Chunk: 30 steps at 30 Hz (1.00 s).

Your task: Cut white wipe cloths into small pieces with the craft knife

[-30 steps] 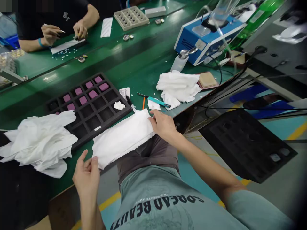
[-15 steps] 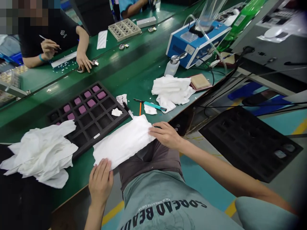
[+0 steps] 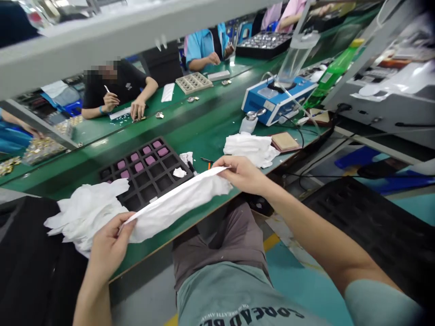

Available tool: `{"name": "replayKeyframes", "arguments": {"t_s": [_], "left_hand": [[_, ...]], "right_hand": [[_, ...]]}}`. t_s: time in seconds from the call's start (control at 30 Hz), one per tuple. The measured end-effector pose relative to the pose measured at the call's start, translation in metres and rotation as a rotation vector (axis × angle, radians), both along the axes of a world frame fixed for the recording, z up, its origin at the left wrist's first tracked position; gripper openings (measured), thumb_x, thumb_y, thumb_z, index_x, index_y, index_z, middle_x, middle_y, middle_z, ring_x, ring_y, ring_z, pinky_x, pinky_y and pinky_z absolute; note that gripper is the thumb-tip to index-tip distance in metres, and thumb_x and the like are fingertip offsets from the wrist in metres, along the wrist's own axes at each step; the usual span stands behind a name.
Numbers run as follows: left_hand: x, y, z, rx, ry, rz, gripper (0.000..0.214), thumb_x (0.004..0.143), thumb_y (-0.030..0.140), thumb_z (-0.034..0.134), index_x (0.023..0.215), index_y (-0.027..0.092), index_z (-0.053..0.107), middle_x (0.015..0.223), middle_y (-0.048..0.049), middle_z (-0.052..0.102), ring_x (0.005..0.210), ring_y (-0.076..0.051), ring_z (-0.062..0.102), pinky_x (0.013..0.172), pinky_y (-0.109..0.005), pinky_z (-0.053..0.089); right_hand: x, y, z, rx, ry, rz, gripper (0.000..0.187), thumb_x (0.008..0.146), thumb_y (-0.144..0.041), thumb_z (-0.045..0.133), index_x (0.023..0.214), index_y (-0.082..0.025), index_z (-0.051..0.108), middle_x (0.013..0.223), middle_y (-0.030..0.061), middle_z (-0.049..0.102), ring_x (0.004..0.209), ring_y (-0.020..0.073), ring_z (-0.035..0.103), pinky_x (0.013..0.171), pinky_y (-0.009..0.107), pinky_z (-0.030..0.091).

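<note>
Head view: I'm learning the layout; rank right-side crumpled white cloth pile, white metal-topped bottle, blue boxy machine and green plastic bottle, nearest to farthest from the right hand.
1. Crumpled white cloth pile: just beyond the right hand.
2. White metal-topped bottle: behind the pile.
3. Blue boxy machine: farther back, rightward.
4. Green plastic bottle: right of the machine.

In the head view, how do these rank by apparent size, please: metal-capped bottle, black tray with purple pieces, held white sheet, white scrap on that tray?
1. Black tray and white sheet: unsure, the sheet being nearer the camera.
2. Metal-capped bottle.
3. White scrap.
</note>
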<state>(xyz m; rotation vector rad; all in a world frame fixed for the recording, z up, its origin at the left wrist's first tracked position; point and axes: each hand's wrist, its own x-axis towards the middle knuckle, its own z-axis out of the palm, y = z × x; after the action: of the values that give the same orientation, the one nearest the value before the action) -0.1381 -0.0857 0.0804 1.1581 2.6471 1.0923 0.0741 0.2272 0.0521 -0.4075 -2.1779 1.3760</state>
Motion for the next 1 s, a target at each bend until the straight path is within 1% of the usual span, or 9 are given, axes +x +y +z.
{"name": "replayKeyframes", "arguments": {"t_s": [0.07, 0.13, 0.23, 0.4, 0.57, 0.67, 0.77, 0.87, 1.0], "left_hand": [[-0.013, 0.006, 0.020, -0.024, -0.114, -0.070, 0.040, 0.080, 0.058, 0.065, 0.091, 0.021, 0.077, 0.077, -0.0038, 0.074, 0.062, -0.018, 0.062, 0.053, -0.023, 0.045], [-0.024, 0.018, 0.023, -0.075, -0.235, -0.132, 0.043, 0.079, 0.059, 0.066, 0.094, 0.020, 0.077, 0.083, -0.0059, 0.076, 0.070, -0.020, 0.065, 0.057, -0.024, 0.047], [-0.037, 0.039, -0.003, -0.159, -0.366, -0.220, 0.047, 0.079, 0.059, 0.063, 0.099, 0.018, 0.077, 0.087, -0.0080, 0.077, 0.072, -0.022, 0.066, 0.059, -0.026, 0.049], [-0.046, 0.054, -0.052, -0.214, -0.162, -0.251, 0.042, 0.081, 0.050, 0.058, 0.100, 0.018, 0.077, 0.100, -0.0107, 0.079, 0.087, -0.029, 0.070, 0.076, -0.033, 0.053], [-0.041, 0.047, -0.056, -0.305, -0.018, -0.242, 0.039, 0.081, 0.042, 0.059, 0.109, 0.022, 0.076, 0.110, -0.0083, 0.078, 0.086, -0.028, 0.072, 0.078, -0.034, 0.054], [-0.030, 0.036, -0.058, -0.238, 0.131, -0.226, 0.034, 0.084, 0.039, 0.055, 0.106, 0.023, 0.076, 0.110, -0.0084, 0.078, 0.090, -0.028, 0.072, 0.077, -0.033, 0.053], [-0.015, 0.019, -0.068, -0.176, 0.265, -0.303, 0.027, 0.086, 0.029, 0.053, 0.097, 0.024, 0.077, 0.099, -0.0084, 0.079, 0.093, -0.027, 0.071, 0.083, -0.036, 0.051], [-0.003, 0.001, -0.076, -0.223, 0.327, -0.390, 0.024, 0.083, 0.021, 0.055, 0.091, 0.024, 0.077, 0.097, -0.0078, 0.078, 0.098, -0.028, 0.069, 0.086, -0.040, 0.048], [-0.001, -0.001, -0.072, -0.242, 0.273, -0.453, 0.021, 0.088, 0.037, 0.062, 0.100, 0.025, 0.075, 0.115, -0.0091, 0.074, 0.111, -0.030, 0.065, 0.092, -0.042, 0.048]], "right_hand": [[-0.002, 0.010, 0.013, -0.047, -0.028, 0.058, 0.021, 0.084, -0.032, 0.062, 0.090, -0.016, 0.075, 0.075, 0.0022, 0.068, 0.061, 0.0133, 0.054, 0.053, 0.023, 0.036], [-0.008, 0.021, 0.011, -0.025, -0.112, 0.098, 0.024, 0.083, -0.034, 0.063, 0.089, -0.016, 0.076, 0.069, 0.0008, 0.066, 0.057, 0.0126, 0.051, 0.050, 0.023, 0.032], [-0.023, 0.034, -0.017, 0.102, -0.333, 0.080, 0.021, 0.083, -0.031, 0.062, 0.086, -0.017, 0.076, 0.062, -0.0013, 0.063, 0.054, 0.0125, 0.050, 0.051, 0.024, 0.032], [-0.040, 0.041, -0.060, 0.239, -0.485, 0.010, 0.011, 0.079, -0.017, 0.065, 0.076, -0.017, 0.075, 0.071, 0.0031, 0.070, 0.066, 0.0168, 0.060, 0.062, 0.025, 0.037], [-0.032, 0.040, -0.063, 0.297, -0.469, -0.011, 0.015, 0.085, -0.018, 0.062, 0.090, -0.019, 0.077, 0.089, 0.0055, 0.075, 0.080, 0.0204, 0.064, 0.072, 0.028, 0.042], [-0.013, 0.034, -0.068, 0.418, -0.295, 0.031, 0.016, 0.089, -0.019, 0.061, 0.093, -0.020, 0.077, 0.093, 0.0071, 0.075, 0.090, 0.0231, 0.063, 0.081, 0.033, 0.046], [0.016, 0.022, -0.084, 0.576, -0.151, 0.077, 0.023, 0.090, -0.015, 0.057, 0.092, -0.021, 0.078, 0.095, 0.0099, 0.073, 0.096, 0.0257, 0.060, 0.086, 0.040, 0.050], [0.040, 0.012, -0.097, 0.676, -0.209, 0.085, 0.033, 0.084, -0.005, 0.052, 0.094, -0.021, 0.079, 0.107, 0.0116, 0.071, 0.103, 0.0284, 0.057, 0.090, 0.046, 0.050], [0.041, 0.010, -0.091, 0.671, -0.238, 0.083, 0.038, 0.077, -0.006, 0.055, 0.103, -0.020, 0.078, 0.119, 0.0118, 0.069, 0.113, 0.0314, 0.055, 0.096, 0.050, 0.049]]}}
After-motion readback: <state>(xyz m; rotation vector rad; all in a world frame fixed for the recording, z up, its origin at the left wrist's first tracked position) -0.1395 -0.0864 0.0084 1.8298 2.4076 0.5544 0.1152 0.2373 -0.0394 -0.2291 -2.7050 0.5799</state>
